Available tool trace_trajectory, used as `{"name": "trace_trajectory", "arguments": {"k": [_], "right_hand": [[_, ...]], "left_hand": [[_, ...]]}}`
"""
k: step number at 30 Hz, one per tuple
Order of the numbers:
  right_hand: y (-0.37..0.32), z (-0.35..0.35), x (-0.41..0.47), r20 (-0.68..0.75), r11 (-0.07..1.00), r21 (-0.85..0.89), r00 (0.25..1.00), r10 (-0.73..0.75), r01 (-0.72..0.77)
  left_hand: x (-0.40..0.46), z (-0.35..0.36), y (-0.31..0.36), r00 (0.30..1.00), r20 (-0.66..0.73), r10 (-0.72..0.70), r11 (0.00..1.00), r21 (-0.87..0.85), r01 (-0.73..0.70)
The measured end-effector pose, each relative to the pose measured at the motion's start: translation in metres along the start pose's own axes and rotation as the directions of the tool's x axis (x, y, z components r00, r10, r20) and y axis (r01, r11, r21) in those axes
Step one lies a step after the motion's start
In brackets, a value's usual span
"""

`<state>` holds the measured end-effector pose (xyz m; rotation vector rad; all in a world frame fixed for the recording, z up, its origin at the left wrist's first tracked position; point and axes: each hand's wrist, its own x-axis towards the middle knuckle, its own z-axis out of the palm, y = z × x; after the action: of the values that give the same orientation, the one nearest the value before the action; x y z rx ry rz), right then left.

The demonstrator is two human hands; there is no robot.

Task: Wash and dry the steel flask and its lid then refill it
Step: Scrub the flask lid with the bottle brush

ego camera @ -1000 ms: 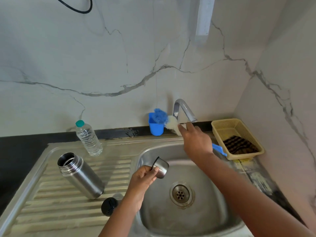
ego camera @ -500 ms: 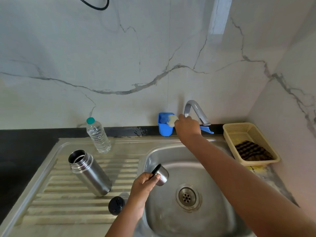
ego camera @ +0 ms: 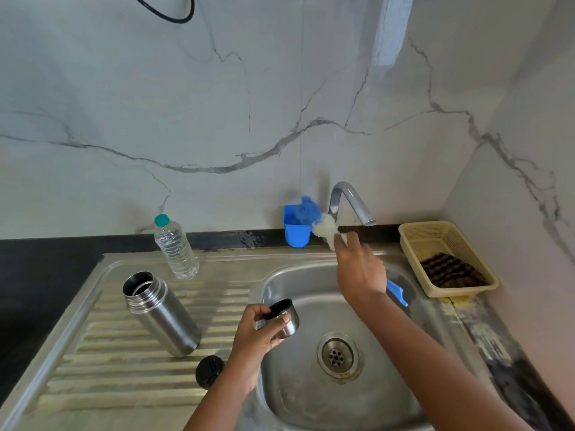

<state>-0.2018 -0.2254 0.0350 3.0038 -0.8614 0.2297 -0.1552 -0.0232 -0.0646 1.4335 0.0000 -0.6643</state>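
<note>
A steel flask (ego camera: 161,315) stands open-mouthed and uncapped on the ribbed draining board of a stainless steel sink (ego camera: 124,368), left of the basin. It appears tilted in this wide-angle view, its open neck toward the upper left. Its steel lid (ego camera: 284,318), a small cup with a dark interior, is held over the left edge of the basin by the left hand (ego camera: 255,340); the thumb and fingers are curled round the cup's rim and side, pinching it with the opening facing up and to the left. Just below the flask on the draining board lies a round black stopper (ego camera: 210,371), partly hidden behind the left forearm.

The right hand (ego camera: 361,272) reaches across the basin toward the back wall and grips a bottle brush (ego camera: 317,219) with a blue and white bristle head and a blue handle, whose end sticks out below the wrist. The fingers are closed round the handle. The brush head sits at the rim of a blue cup (ego camera: 295,228) at the back edge of the sink, beside a curved metal tap (ego camera: 351,203).

A clear plastic water bottle (ego camera: 175,247) with a teal cap stands behind the flask. At the right, a cream plastic basket (ego camera: 413,237) holds a dark checked cloth (ego camera: 451,272). The drain (ego camera: 337,356) sits in the basin floor. White marbled wall panels rise behind.
</note>
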Motion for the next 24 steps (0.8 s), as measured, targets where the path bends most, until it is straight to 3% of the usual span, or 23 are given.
{"name": "trace_trajectory", "arguments": {"k": [9, 12, 14, 16, 20, 22, 24], "right_hand": [[0.026, 0.019, -0.031, -0.069, 0.995, 0.101, 0.997, 0.028, -0.021], [0.036, 0.027, -0.049, -0.11, 0.975, 0.211, 0.99, 0.091, -0.067], [0.045, 0.034, -0.065, -0.063, 0.948, 0.294, 0.988, 0.144, -0.119], [0.055, 0.044, -0.084, 0.002, 0.88, 0.45, 0.985, 0.17, -0.153], [0.069, 0.057, -0.121, 0.067, 0.558, 0.819, 0.988, 0.139, -0.134], [0.073, 0.059, -0.134, 0.077, 0.411, 0.905, 0.992, 0.096, -0.11], [0.075, 0.056, -0.141, 0.047, 0.353, 0.934, 0.999, 0.027, -0.054]], "left_hand": [[-0.009, 0.001, 0.002, 0.997, 0.062, 0.052, 0.999, -0.002, -0.052], [-0.012, 0.003, 0.005, 0.999, 0.037, 0.036, 0.997, -0.065, -0.034], [-0.013, 0.004, 0.008, 0.999, 0.035, 0.018, 0.987, -0.16, -0.012], [-0.011, 0.002, 0.013, 0.999, 0.054, 0.0, 0.967, -0.253, 0.014], [-0.004, -0.001, 0.024, 0.997, 0.081, 0.011, 0.952, -0.306, 0.015], [0.001, -0.002, 0.028, 0.997, 0.066, 0.026, 0.944, -0.33, -0.003], [0.005, -0.003, 0.031, 0.998, 0.056, 0.035, 0.942, -0.336, -0.015]]}}
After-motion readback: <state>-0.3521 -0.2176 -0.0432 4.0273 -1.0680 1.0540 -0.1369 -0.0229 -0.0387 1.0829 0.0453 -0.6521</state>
